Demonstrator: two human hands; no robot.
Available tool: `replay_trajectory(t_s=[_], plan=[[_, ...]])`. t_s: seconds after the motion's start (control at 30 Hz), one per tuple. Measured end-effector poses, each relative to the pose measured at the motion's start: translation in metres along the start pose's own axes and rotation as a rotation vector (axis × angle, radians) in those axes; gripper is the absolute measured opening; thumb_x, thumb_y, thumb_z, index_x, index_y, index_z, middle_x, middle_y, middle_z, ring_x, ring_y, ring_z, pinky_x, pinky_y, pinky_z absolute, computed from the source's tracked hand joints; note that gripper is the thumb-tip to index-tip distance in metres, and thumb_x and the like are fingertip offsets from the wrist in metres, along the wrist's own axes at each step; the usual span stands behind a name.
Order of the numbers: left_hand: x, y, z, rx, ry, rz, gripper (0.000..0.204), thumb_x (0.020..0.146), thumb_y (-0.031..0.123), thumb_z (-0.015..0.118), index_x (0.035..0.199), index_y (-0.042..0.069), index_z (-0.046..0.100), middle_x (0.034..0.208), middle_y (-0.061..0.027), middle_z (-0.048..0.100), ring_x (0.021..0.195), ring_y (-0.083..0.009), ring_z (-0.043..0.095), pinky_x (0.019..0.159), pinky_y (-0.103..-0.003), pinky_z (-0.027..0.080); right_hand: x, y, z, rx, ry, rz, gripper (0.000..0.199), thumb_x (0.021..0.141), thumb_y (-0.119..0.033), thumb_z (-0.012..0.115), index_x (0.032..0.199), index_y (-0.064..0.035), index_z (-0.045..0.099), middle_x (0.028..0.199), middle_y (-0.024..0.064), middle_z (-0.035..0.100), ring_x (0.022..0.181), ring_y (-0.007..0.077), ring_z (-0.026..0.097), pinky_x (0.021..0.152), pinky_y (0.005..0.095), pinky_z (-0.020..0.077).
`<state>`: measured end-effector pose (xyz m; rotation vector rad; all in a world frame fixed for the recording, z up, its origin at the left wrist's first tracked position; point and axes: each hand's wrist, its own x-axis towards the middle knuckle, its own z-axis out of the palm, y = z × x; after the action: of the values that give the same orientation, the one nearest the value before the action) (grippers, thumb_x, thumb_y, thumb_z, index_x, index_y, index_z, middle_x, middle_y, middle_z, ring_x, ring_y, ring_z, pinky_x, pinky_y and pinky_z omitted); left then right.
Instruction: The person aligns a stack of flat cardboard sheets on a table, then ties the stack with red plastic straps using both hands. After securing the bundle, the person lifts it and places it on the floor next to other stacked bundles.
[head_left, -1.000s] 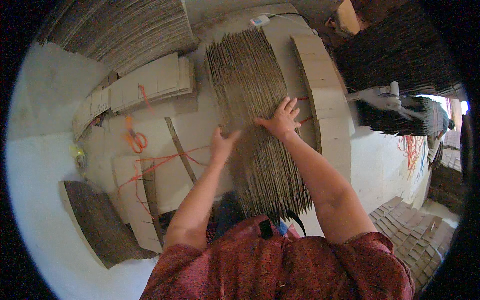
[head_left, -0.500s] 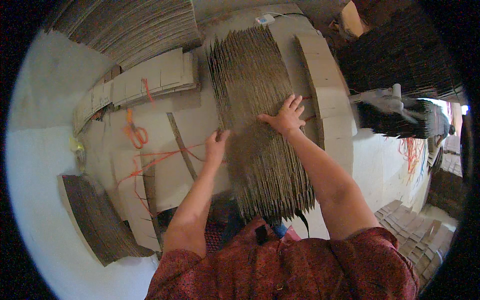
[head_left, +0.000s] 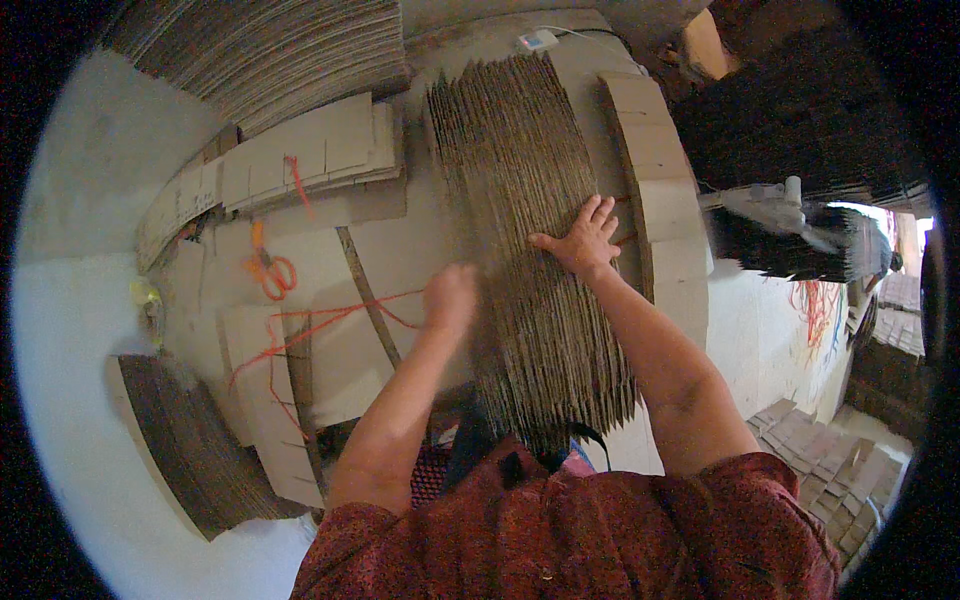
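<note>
A long block of upright, tightly packed cardboard strips (head_left: 515, 150) runs from the far side of the table toward my body. My right hand (head_left: 583, 240) lies on its right side with fingers stretched and spread. Against the block's left side is my left hand (head_left: 451, 300), curled and smeared by motion, its fingers not readable. Orange cord (head_left: 330, 312) lies across the table left of the block and runs up to my left hand, where its end is hidden. Orange-handled scissors (head_left: 268, 268) rest farther left.
Flat slotted cardboard pieces (head_left: 295, 160) are stacked at the left, with a tall cardboard pile (head_left: 290, 60) behind them. A cardboard row (head_left: 665, 190) borders the block's right. A small white device (head_left: 537, 40) sits at the far edge. More cardboard bundles (head_left: 200, 450) stand lower left.
My left hand has moved slightly right and down along the block's left side and is now blurred. My right hand stays spread on the block, a little farther right.
</note>
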<state>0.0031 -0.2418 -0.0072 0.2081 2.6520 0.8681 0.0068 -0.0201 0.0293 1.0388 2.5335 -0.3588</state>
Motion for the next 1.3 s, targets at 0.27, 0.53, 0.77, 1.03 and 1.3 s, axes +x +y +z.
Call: replay_trajectory(t_s=[0.27,0.53,0.77,1.03,1.3], plan=[[-0.005,-0.004,0.011,-0.181,-0.007,-0.160,0.062,0.074,0.045,0.068,0.113,0.000,0.051,0.107,-0.0217,0.059,0.099,-0.0357,0.057,0.084,-0.041,0.044,-0.006,-0.002,-0.004,-0.003,0.009,-0.034,0.131,0.052,-0.071,0.069,0.142,-0.0016,0.003,0.149,0.0183,0.001,0.134,0.0385,0.015,0.091,0.0637,0.0335],[-0.007,-0.003,0.000,-0.312,-0.040,-0.154,0.055,0.075,0.036,0.071,0.110,-0.001,0.051,0.102,-0.0179,0.062,0.093,-0.0310,0.059,0.080,-0.039,0.046,-0.006,0.001,-0.003,-0.003,0.044,-0.050,0.130,0.052,-0.071,0.069,0.142,-0.0005,0.006,0.149,0.0188,0.003,0.134,0.0383,0.016,0.090,0.0635,0.0343],[-0.014,-0.022,0.011,-0.490,0.086,-0.077,0.062,0.077,0.031,0.069,0.121,-0.004,0.044,0.100,-0.0185,0.062,0.088,-0.0301,0.062,0.078,-0.036,0.048,-0.008,0.003,-0.003,-0.001,0.052,-0.069,0.130,0.053,-0.072,0.068,0.142,-0.0004,0.006,0.148,0.0193,0.003,0.133,0.0389,0.016,0.089,0.0636,0.0344],[-0.006,0.018,-0.015,0.051,-0.033,-0.235,0.065,0.078,0.015,0.058,0.132,-0.007,0.030,0.093,-0.0230,0.062,0.085,-0.0354,0.062,0.073,-0.042,0.049,-0.006,0.006,0.001,0.017,0.054,-0.083,0.129,0.054,-0.073,0.066,0.141,0.0004,0.006,0.148,0.0208,0.003,0.133,0.0414,0.015,0.089,0.0661,0.0327],[0.006,0.042,-0.043,0.113,0.016,-0.253,0.064,0.077,0.015,0.057,0.132,-0.007,0.031,0.097,-0.0231,0.061,0.086,-0.0379,0.061,0.075,-0.043,0.048,-0.005,0.009,0.003,0.023,0.072,-0.068,0.129,0.053,-0.071,0.068,0.142,-0.0010,0.006,0.148,0.0204,0.003,0.134,0.0411,0.014,0.089,0.0667,0.0318]])
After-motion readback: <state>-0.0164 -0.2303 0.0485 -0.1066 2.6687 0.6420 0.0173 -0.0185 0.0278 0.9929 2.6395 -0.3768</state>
